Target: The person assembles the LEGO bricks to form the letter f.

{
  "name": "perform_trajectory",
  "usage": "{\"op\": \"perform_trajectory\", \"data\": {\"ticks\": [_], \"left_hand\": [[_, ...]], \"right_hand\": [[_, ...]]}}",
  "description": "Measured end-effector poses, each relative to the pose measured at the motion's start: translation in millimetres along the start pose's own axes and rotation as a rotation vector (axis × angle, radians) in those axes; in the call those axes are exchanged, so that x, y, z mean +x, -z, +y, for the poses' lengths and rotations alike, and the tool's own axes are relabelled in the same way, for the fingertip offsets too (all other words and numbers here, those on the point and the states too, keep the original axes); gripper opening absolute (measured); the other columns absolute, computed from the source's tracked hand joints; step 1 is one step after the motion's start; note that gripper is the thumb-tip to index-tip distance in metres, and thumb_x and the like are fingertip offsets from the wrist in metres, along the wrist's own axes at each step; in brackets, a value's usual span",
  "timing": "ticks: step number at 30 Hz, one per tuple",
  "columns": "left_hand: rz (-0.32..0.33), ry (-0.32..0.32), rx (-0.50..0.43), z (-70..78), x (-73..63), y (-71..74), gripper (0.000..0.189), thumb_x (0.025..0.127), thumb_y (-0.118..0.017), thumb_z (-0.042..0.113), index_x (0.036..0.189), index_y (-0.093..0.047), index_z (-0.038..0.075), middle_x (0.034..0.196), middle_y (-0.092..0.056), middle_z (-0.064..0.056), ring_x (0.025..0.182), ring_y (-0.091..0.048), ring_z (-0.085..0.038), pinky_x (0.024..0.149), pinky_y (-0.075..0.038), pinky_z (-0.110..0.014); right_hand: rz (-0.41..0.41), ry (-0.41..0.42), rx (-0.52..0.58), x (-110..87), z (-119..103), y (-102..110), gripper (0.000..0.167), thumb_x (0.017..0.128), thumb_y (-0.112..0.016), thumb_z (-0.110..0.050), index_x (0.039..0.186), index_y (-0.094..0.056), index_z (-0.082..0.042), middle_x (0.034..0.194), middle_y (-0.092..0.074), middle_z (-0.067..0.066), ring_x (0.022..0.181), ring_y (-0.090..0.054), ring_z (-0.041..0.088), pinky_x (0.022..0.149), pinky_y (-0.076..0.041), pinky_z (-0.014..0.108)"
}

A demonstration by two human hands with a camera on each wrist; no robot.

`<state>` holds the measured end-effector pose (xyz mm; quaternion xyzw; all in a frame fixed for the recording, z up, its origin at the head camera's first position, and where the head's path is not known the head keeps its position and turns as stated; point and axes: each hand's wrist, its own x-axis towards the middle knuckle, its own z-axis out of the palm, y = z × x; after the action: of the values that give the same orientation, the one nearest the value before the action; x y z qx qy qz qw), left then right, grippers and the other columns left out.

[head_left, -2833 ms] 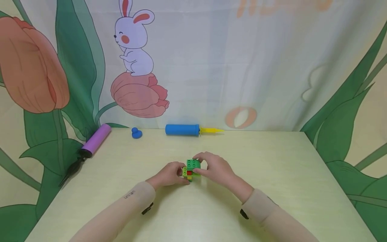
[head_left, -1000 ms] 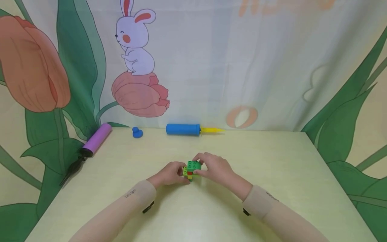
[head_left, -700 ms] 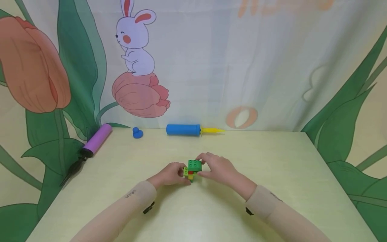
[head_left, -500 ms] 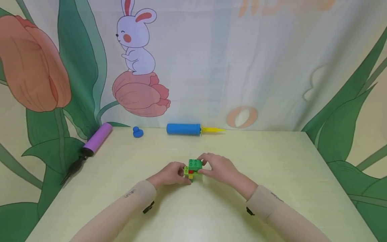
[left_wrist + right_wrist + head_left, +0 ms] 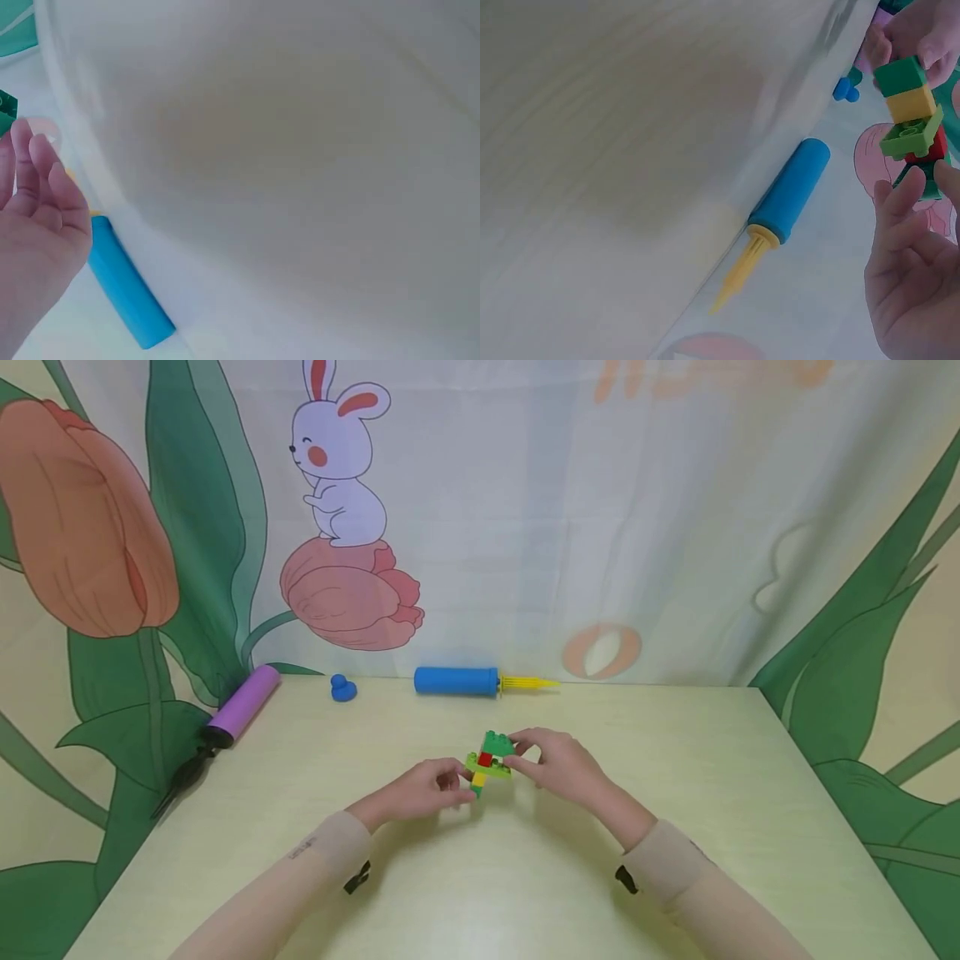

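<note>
A small stack of toy building bricks is tilted between my hands above the table. Its rounded green top brick (image 5: pixel 498 744) sits over a red brick (image 5: pixel 486 760), a lime plate (image 5: pixel 495 769), a yellow brick (image 5: pixel 478 779) and a green bottom brick (image 5: pixel 900 76). With thumb and fingertips, my right hand (image 5: pixel 562 766) pinches the top brick. My left hand (image 5: pixel 423 791) holds the bottom brick from the left, its thumb along the side. In the left wrist view, only a green corner (image 5: pixel 7 112) of the stack shows beyond the fingers.
A blue hand pump (image 5: pixel 456 681) with a yellow nozzle lies at the table's back edge. Left of it sits a blue duck-shaped toy (image 5: pixel 343 688). A purple pump (image 5: pixel 243 702) with black end lies along the left edge. Behind hangs a printed curtain (image 5: pixel 480 527).
Both hands have raised the stack slightly away from me and right, and it now tilts, showing more of the red and yellow bricks. My left fingers have loosened a little.
</note>
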<state>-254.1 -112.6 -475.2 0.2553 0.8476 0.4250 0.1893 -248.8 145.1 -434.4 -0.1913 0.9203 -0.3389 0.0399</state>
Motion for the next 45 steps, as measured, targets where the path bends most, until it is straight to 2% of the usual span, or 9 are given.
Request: {"op": "perform_trajectory", "data": {"ticks": [4, 7, 11, 18, 27, 29, 36, 40, 45], "left_hand": [[-0.014, -0.024, -0.01, 7.9, -2.1, 1.4, 0.041, 0.089, -0.069, 0.036, 0.12, -0.06, 0.01, 0.085, -0.058, -0.003, 0.083, -0.053, -0.019, 0.071, -0.046, -0.032], [0.006, -0.04, 0.01, 16.7, -4.2, -0.6, 0.038, 0.089, -0.071, 0.029, 0.12, -0.06, 0.009, 0.083, -0.058, -0.002, 0.082, -0.054, -0.018, 0.072, -0.047, -0.032], [0.068, -0.053, 0.035, 28.9, -6.4, -6.7, 0.035, 0.087, -0.074, 0.021, 0.117, -0.063, 0.007, 0.077, -0.057, 0.0, 0.075, -0.053, -0.017, 0.067, -0.046, -0.029], [0.155, -0.049, 0.058, 45.4, -10.9, -19.4, 0.038, 0.083, -0.078, 0.024, 0.115, -0.065, 0.007, 0.075, -0.058, 0.003, 0.071, -0.054, -0.015, 0.061, -0.046, -0.026], [0.337, -0.099, 0.195, 53.0, -11.5, -27.3, 0.027, 0.077, -0.082, 0.028, 0.099, -0.073, 0.015, 0.072, -0.055, 0.008, 0.067, -0.051, -0.012, 0.058, -0.044, -0.027], [0.358, -0.105, 0.201, 53.4, -10.7, -28.1, 0.025, 0.076, -0.083, 0.027, 0.096, -0.073, 0.014, 0.072, -0.056, 0.01, 0.067, -0.051, -0.013, 0.058, -0.044, -0.027], [0.328, -0.071, 0.163, 50.0, -7.8, -30.7, 0.024, 0.076, -0.084, 0.026, 0.093, -0.073, 0.014, 0.072, -0.058, 0.01, 0.068, -0.053, -0.014, 0.059, -0.045, -0.028], [0.302, -0.045, 0.167, 48.7, -7.0, -32.1, 0.025, 0.075, -0.084, 0.027, 0.093, -0.074, 0.011, 0.07, -0.058, 0.009, 0.066, -0.053, -0.014, 0.058, -0.045, -0.028], [0.26, -0.003, 0.17, 44.6, -4.1, -35.0, 0.024, 0.077, -0.083, 0.029, 0.093, -0.074, 0.013, 0.065, -0.057, 0.006, 0.062, -0.052, -0.013, 0.056, -0.043, -0.027]], "right_hand": [[0.006, -0.008, 0.046, -1.4, 1.3, 6.5, 0.042, 0.091, -0.066, -0.037, 0.129, -0.061, -0.017, 0.103, -0.064, -0.006, 0.055, -0.062, 0.019, 0.05, -0.046, 0.033], [-0.004, -0.016, 0.088, -3.7, 1.9, 10.9, 0.042, 0.091, -0.066, -0.037, 0.128, -0.062, -0.017, 0.104, -0.064, -0.004, 0.053, -0.06, 0.017, 0.048, -0.043, 0.034], [-0.02, -0.028, 0.122, -7.7, 2.2, 14.7, 0.042, 0.092, -0.065, -0.039, 0.126, -0.063, -0.016, 0.103, -0.064, -0.003, 0.05, -0.059, 0.018, 0.047, -0.04, 0.033], [-0.023, -0.075, 0.165, -12.4, 5.1, 17.4, 0.038, 0.094, -0.062, -0.039, 0.123, -0.065, -0.014, 0.106, -0.066, -0.002, 0.049, -0.058, 0.021, 0.046, -0.037, 0.032], [0.02, -0.098, 0.171, -13.2, 9.7, 19.3, 0.038, 0.093, -0.063, -0.041, 0.12, -0.066, -0.015, 0.102, -0.066, -0.001, 0.049, -0.056, 0.021, 0.048, -0.039, 0.033], [0.034, -0.099, 0.177, -12.5, 10.5, 18.9, 0.036, 0.093, -0.063, -0.041, 0.118, -0.066, -0.015, 0.1, -0.066, -0.001, 0.05, -0.057, 0.023, 0.048, -0.039, 0.033], [0.014, -0.115, 0.2, -9.1, 16.1, 13.4, 0.033, 0.092, -0.065, -0.036, 0.116, -0.065, -0.013, 0.094, -0.065, 0.002, 0.059, -0.061, 0.036, 0.051, -0.043, 0.033], [-0.036, -0.135, 0.202, -7.3, 19.1, 9.9, 0.029, 0.093, -0.065, -0.035, 0.113, -0.065, -0.013, 0.095, -0.066, 0.006, 0.061, -0.063, 0.036, 0.052, -0.045, 0.034], [-0.067, -0.15, 0.148, -2.0, 20.8, 5.8, 0.027, 0.093, -0.065, -0.034, 0.111, -0.067, -0.014, 0.096, -0.066, 0.003, 0.06, -0.064, 0.032, 0.054, -0.047, 0.034]]}}
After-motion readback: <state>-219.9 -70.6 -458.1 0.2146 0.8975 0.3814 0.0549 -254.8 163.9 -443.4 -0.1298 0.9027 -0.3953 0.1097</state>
